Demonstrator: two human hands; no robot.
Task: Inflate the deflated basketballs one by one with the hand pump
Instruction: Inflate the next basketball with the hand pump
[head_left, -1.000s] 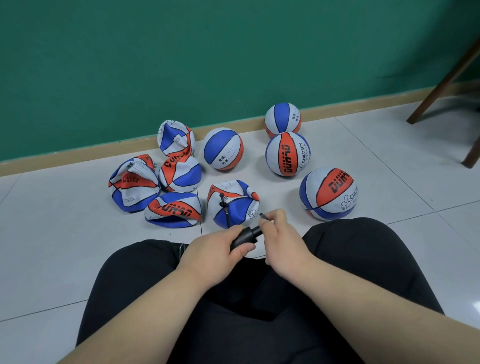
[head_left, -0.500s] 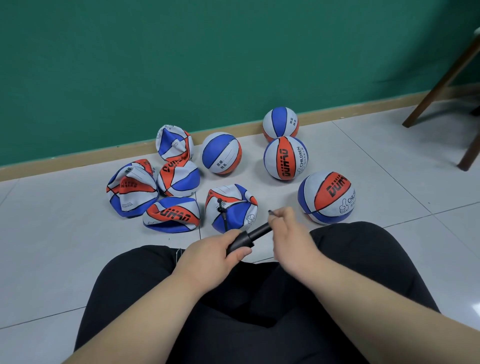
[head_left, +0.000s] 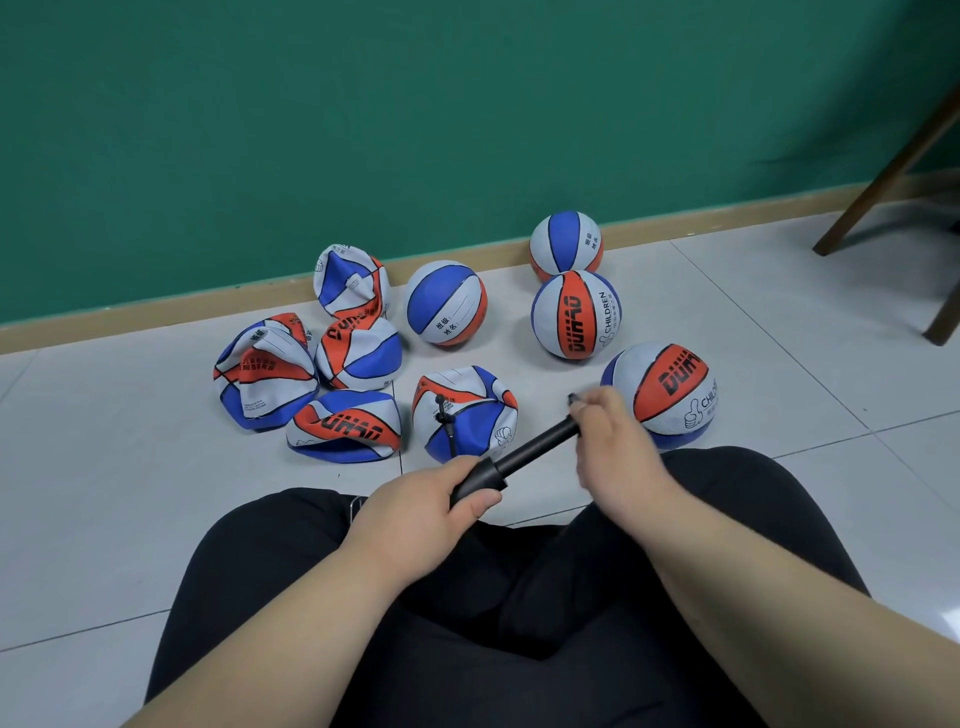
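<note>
Green wall (head_left: 415, 130), white tiled floor (head_left: 104, 467). Black-clad legs (head_left: 467, 623) in foreground; deflated basketball (head_left: 478, 405) on floor just ahead, black hose (head_left: 449, 434) lying on it. Left hand (head_left: 415, 514) clenches round hand pump (head_left: 519, 454) barrel; right hand (head_left: 618, 447) grips its handle, rod drawn out.

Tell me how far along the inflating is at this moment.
Done: four basketballs look round and full. In hand: the left hand grips the hand pump barrel, the right hand holds its handle with the rod drawn out, and the hose reaches the nearest crumpled basketball. Left: that one plus four collapsed basketballs on the left.
</note>
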